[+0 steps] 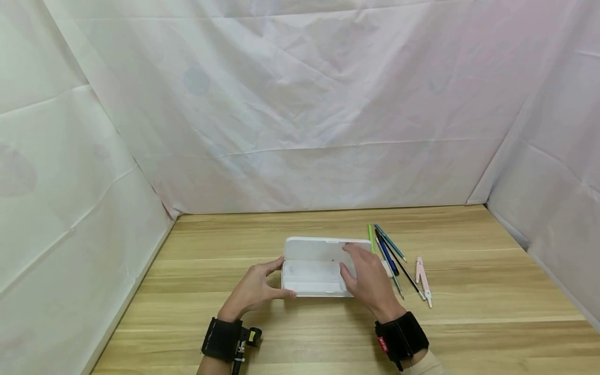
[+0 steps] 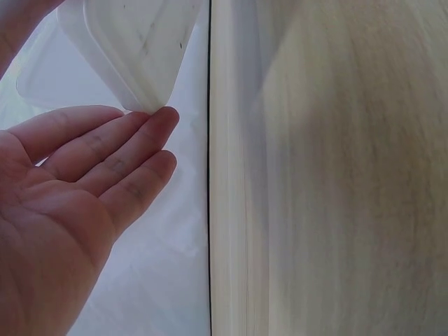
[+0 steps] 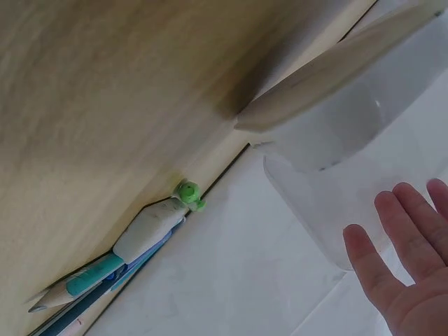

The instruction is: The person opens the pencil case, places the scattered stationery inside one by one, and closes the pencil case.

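A white pencil case (image 1: 311,270) stands with its lid (image 1: 309,249) raised at the back, and its inside looks bare. My left hand (image 1: 255,286) holds its left end, thumb at the front corner and fingers behind. In the left wrist view those fingers (image 2: 105,154) are nearly straight, their tips at the case's corner. Over the right part of the case is my right hand (image 1: 367,276), fingers extended toward the lid and thumb apart. In the right wrist view the fingers (image 3: 406,234) are spread close beside the translucent lid (image 3: 315,203), holding nothing.
Right of the case lie a green pen (image 1: 371,237), a blue pen (image 1: 390,258), several other pens and pencils, and a white eraser (image 3: 148,229). Farther right is a pink compass (image 1: 424,281). White cloth (image 1: 304,104) hangs behind and beside the wooden table (image 1: 506,291).
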